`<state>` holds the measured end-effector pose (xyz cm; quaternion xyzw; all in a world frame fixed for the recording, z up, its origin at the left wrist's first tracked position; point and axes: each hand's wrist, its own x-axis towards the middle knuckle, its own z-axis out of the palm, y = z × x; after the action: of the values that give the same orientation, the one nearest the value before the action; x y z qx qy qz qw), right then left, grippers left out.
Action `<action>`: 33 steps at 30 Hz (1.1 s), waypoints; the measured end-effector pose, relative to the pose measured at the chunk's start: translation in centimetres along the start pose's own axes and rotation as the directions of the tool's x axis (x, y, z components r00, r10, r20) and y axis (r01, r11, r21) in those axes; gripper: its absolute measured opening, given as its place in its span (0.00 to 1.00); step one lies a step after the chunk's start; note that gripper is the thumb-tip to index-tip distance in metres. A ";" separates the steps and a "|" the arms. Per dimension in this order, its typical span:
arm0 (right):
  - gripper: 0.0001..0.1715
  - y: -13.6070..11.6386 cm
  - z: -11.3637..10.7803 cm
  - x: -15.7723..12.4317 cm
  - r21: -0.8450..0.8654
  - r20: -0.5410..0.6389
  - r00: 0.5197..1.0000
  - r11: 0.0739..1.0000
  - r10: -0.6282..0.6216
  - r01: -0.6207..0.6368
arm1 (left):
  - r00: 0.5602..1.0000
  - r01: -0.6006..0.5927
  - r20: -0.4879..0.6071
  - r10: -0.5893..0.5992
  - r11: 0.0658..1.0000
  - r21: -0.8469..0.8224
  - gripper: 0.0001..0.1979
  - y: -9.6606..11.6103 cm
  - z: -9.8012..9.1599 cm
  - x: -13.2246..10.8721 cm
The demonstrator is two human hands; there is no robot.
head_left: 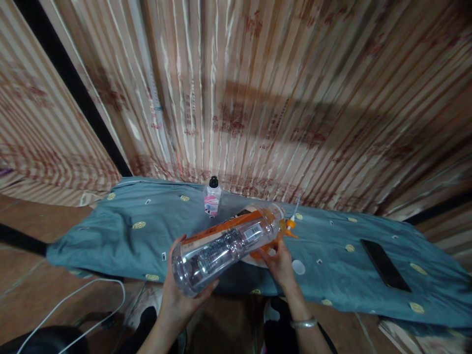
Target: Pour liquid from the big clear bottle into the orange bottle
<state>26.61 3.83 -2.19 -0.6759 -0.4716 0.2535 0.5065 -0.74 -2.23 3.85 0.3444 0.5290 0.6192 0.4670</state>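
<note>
A large clear plastic bottle (224,255) with an orange label lies slanted across my two hands, its base toward me on the left and its neck raised to the right. My left hand (184,290) is closed round the base end. Near the neck, the fingers of my right hand (278,260) grip the lower side, partly hidden by the bottle. Just past the neck is an orange pump head (290,224) with a pale tube. Something orange and white (260,259) shows beneath the bottle, mostly covered. A white round disc (298,267) lies beside my right wrist.
A small clear bottle (212,199) with a black cap and pink label stands at the back of the teal cloth-covered surface (147,246). A black phone (385,265) lies on the right. A striped curtain (236,98) hangs behind. A white cable (92,282) loops at lower left.
</note>
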 end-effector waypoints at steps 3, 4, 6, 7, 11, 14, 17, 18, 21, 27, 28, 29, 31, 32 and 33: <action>0.34 0.0 0.0 0.0 -0.005 0.009 1.000 1.000 -0.013 0.013 | 1.000 0.026 -0.012 -0.028 0.996 -0.090 0.58 0.7 0.3 0.0; 0.34 0.0 0.1 0.0 0.001 0.014 1.000 1.000 -0.016 0.016 | 1.000 0.006 -0.026 -0.008 0.996 -0.094 0.59 0.8 0.4 0.1; 0.35 0.0 0.1 0.1 0.019 0.015 1.000 1.000 -0.018 0.018 | 0.998 -0.036 -0.058 0.031 0.995 -0.096 0.59 1.0 0.5 0.1; 0.35 0.0 0.1 0.1 0.024 0.012 1.000 1.000 -0.019 0.019 | 0.997 -0.038 -0.074 0.031 0.995 -0.096 0.58 1.1 0.5 0.1; 0.36 0.1 0.2 0.1 0.015 0.004 1.000 1.000 -0.026 0.026 | 0.995 0.004 -0.094 -0.014 0.995 -0.104 0.58 0.7 0.5 -0.1; 0.37 0.2 0.2 0.1 0.000 -0.003 1.000 1.000 -0.023 0.023 | 0.993 -0.036 -0.112 0.027 0.996 -0.078 0.59 0.2 0.2 0.0; 0.35 0.3 0.2 0.0 -0.003 -0.005 1.000 1.000 -0.022 0.022 | 0.985 -0.133 -0.114 0.132 0.991 -0.004 0.56 -0.3 -0.2 0.2; 0.34 0.3 0.2 0.0 -0.001 -0.003 1.000 1.000 -0.025 0.025 | 0.983 -0.151 -0.102 0.152 0.988 0.014 0.55 -0.5 -0.3 0.3; 0.34 0.5 0.2 0.0 0.008 0.010 0.999 0.999 -0.043 0.043 | 0.981 -0.174 -0.077 0.178 0.983 0.048 0.53 -0.7 -0.5 0.4; 0.35 0.8 0.2 0.1 -0.007 0.011 0.999 0.999 -0.053 0.053 | 0.978 -0.195 -0.062 0.200 0.978 0.069 0.55 -0.4 -0.5 0.4; 0.36 0.9 0.2 0.1 -0.006 0.009 0.999 0.999 -0.053 0.054 | 0.979 -0.194 -0.057 0.198 0.979 0.058 0.55 -0.3 -0.5 0.4; 0.36 0.9 0.2 0.1 -0.006 0.005 0.999 0.999 -0.050 0.050 | 0.979 -0.193 -0.055 0.196 0.980 0.049 0.55 -0.3 -0.5 0.4; 0.38 0.9 0.3 0.1 -0.012 -0.005 0.999 0.999 -0.037 0.037 | 0.979 -0.195 -0.054 0.197 0.980 0.048 0.54 -0.3 -0.6 0.4; 0.38 1.0 0.4 0.1 -0.016 -0.009 0.999 0.999 -0.031 0.030 | 0.979 -0.196 -0.054 0.199 0.979 0.057 0.54 -0.2 -0.6 0.4; 0.39 1.0 0.4 0.1 -0.019 -0.011 1.000 0.999 -0.026 0.026 | 0.978 -0.198 -0.055 0.202 0.978 0.066 0.54 -0.2 -0.6 0.4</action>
<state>26.69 4.04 -3.21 -0.6759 -0.4797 0.2385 0.5062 -1.40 -2.02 3.47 0.3907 0.5243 0.6570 0.3753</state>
